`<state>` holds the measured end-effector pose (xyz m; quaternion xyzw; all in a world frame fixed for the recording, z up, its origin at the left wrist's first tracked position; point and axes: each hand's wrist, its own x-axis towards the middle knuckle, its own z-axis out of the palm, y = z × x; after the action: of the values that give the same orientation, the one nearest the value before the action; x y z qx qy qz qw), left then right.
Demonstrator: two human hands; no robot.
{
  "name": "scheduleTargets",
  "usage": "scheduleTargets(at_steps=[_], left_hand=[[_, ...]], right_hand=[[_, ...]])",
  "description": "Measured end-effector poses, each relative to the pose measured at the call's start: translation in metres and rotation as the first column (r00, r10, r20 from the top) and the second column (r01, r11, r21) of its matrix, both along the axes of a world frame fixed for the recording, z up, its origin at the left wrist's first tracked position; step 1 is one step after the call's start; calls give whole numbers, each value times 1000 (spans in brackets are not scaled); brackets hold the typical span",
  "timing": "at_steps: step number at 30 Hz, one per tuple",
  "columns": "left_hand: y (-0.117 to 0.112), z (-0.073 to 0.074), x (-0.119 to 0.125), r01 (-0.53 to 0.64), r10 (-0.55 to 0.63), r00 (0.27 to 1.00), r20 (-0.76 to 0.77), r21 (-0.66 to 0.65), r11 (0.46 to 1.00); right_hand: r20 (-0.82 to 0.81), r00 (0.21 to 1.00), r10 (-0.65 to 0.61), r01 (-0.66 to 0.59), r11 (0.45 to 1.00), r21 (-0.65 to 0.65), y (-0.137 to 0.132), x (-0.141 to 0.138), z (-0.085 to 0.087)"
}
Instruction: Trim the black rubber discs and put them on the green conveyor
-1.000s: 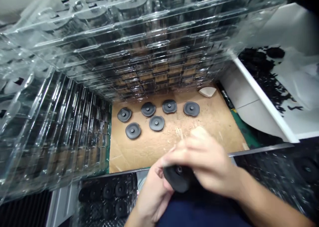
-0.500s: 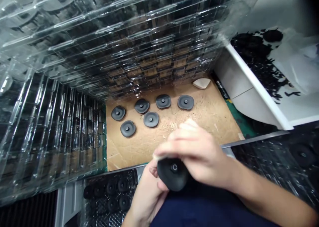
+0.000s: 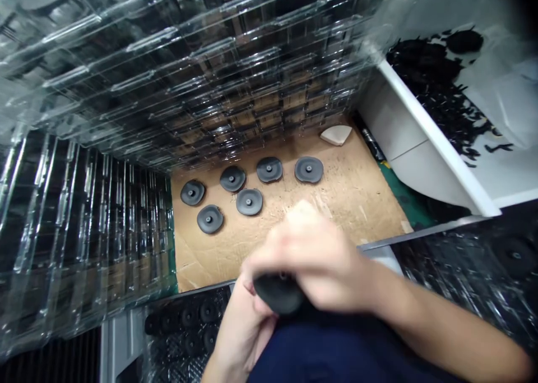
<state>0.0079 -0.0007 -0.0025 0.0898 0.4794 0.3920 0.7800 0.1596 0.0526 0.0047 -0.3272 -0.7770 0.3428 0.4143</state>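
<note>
A black rubbery-looking disc [image 3: 278,294], slightly dished with a small hub, is held tilted near my body. My left hand [image 3: 247,321] grips it from below and the left side, fingers closed on its edge. Over its upper side curls my right hand [image 3: 311,254], blurred by motion, covering the hub in part. A pale tip shows at the top of that hand; what its fingers hold, if anything, I cannot make out. Several similar black discs, among them a near one [image 3: 249,202] and a right-hand one [image 3: 309,170], lie hub-up on the cardboard sheet [image 3: 202,265].
Stacks of clear plastic trays rise behind [image 3: 218,74] and at the left [image 3: 96,215]. A white wedge-shaped piece [image 3: 336,134] and a dark marker-like stick [image 3: 370,138] lie at the back right. Beyond a white partition [image 3: 437,130] are black scraps [image 3: 424,74]. Trayed discs [image 3: 189,315] sit below.
My right hand has shifted left and further over the disc, hiding more of its hub. The disc has tilted and moved left. The view has shifted slightly; the lying discs stay put.
</note>
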Motion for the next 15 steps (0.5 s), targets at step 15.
scheduleTargets(at_steps=[15], left_hand=[[8,0,-6,-81,95,954,285,-60,995]], right_hand=[[242,916,-319,390,848,-359,-41,21,-57]])
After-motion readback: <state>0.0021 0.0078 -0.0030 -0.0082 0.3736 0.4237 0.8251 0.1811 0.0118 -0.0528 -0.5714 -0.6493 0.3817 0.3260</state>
